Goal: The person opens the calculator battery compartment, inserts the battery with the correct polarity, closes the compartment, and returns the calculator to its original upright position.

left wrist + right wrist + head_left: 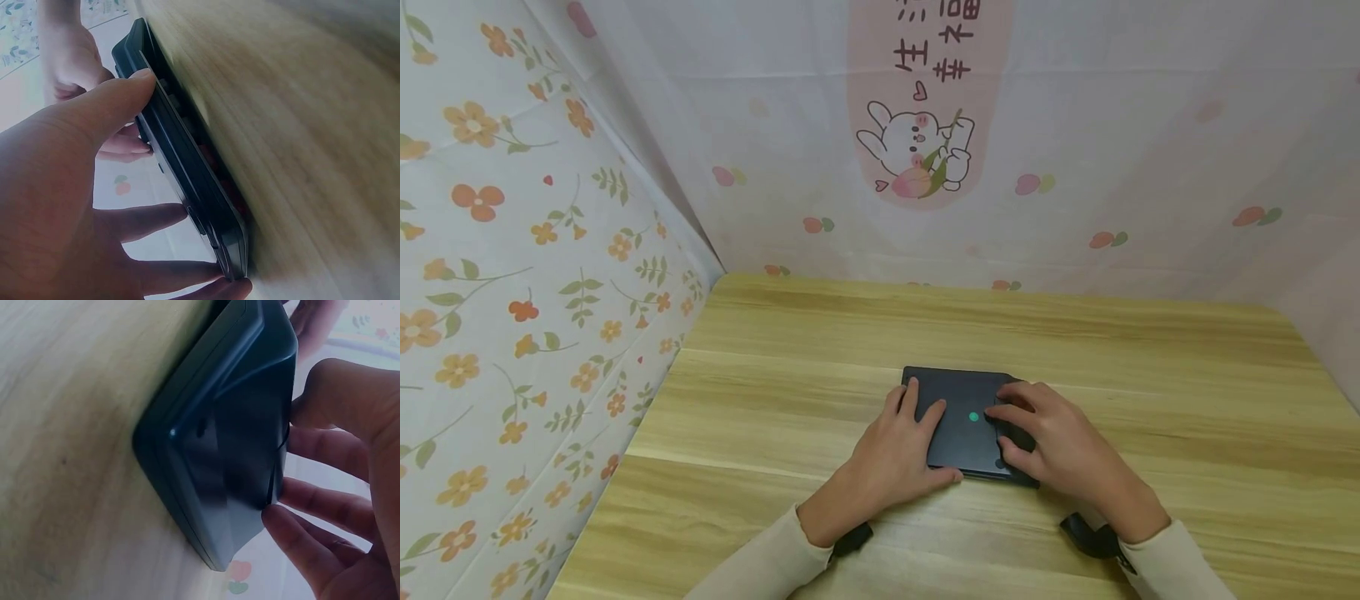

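A black desk calculator (955, 429) lies face down on the table, its back up with a small green dot (973, 417) near the middle. Dark and reddish keys (208, 156) peek out beneath its edge in the left wrist view. My left hand (898, 450) grips the calculator's left part, thumb along the near edge and fingers spread over the back to the far left corner. Bent fingertips and thumb of my right hand (1056, 437) touch the ridge by the sloping right part of the back (240, 450). Its palm is hidden.
The wood-grain table (775, 400) extends around both hands. A white printed cloth (1075, 167) hangs behind it, and a flowered cloth (550, 292) covers the left side. Black wrist straps (1090, 537) sit under the cream sleeves.
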Tool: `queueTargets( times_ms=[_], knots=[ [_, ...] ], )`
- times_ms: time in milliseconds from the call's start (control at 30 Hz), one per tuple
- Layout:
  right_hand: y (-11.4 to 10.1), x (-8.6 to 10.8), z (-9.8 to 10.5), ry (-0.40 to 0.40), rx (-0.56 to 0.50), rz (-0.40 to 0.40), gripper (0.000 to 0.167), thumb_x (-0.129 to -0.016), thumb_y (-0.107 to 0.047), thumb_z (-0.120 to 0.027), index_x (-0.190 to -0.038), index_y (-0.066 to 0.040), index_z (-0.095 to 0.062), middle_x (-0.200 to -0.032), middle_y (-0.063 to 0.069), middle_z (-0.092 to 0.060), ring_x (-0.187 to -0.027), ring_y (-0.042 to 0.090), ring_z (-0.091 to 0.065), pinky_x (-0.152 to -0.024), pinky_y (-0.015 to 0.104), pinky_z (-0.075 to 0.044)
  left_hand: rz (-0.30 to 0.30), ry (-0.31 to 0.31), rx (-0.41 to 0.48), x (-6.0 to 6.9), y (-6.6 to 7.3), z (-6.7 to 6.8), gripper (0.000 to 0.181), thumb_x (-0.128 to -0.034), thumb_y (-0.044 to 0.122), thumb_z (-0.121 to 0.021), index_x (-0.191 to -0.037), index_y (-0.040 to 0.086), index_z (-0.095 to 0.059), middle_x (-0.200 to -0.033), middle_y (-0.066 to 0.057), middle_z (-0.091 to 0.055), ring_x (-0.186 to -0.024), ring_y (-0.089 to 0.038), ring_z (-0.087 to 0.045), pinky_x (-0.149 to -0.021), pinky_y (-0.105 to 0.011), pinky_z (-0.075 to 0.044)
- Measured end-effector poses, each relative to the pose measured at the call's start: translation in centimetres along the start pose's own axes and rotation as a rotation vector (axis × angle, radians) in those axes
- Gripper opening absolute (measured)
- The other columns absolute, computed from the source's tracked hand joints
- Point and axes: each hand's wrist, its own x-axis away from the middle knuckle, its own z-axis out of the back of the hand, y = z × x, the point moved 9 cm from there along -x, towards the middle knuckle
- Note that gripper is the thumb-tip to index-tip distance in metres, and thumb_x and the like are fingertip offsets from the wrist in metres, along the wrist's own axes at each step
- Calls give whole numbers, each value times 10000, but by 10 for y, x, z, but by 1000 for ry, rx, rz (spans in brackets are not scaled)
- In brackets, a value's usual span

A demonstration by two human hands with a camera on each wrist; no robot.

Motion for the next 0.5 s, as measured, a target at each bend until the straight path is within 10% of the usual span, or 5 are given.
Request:
queueTargets(
  times_ms=[500],
  knots=[
    [1, -2, 8, 31, -27, -26, 351, -797, -166, -972, -1096, -33, -844, -1219, 107, -782, -1065, 297, -762, -830, 496, -651, 4, -13, 10, 0, 0, 0, 921, -929, 744, -753, -1611, 149, -585, -1678, -296, -410, -1509, -432, -442, -995, -398, -609]
  ],
)
